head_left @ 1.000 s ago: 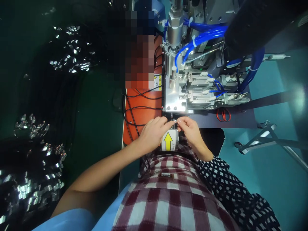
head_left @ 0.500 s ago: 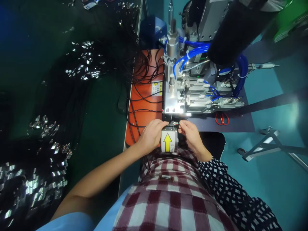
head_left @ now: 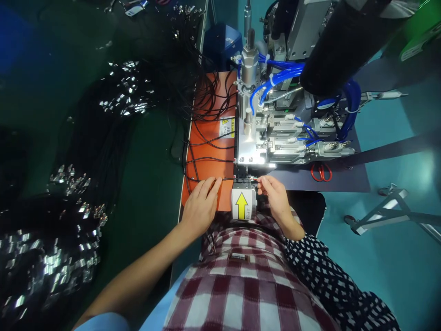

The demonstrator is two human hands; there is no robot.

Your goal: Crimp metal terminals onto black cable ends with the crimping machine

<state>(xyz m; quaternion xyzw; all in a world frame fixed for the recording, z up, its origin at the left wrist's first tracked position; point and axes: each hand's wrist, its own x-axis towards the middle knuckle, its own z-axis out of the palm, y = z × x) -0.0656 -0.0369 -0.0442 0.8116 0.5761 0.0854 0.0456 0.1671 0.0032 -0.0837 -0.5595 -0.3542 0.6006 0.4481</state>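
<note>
A thin black cable runs straight across the small feed block at the machine's front. My right hand pinches the cable's metal-tipped end between thumb and fingertips, just right of the block. To the left, my left hand rests over the orange plate, its fingers bent down on the same cable; the exact grip under the fingertips is partly hidden. Below the block, between my hands, is a white label with a yellow arrow.
The metal machine with blue air tubes stands ahead. Several black cables trail over the orange plate. Red-handled scissors lie at right on the dark board. Bundles of cables with shiny ends cover the dark table at left.
My left hand has slid left from the feed block onto the orange plate, and the cable now shows stretched between my hands. My right hand stays almost in place beside the block.
</note>
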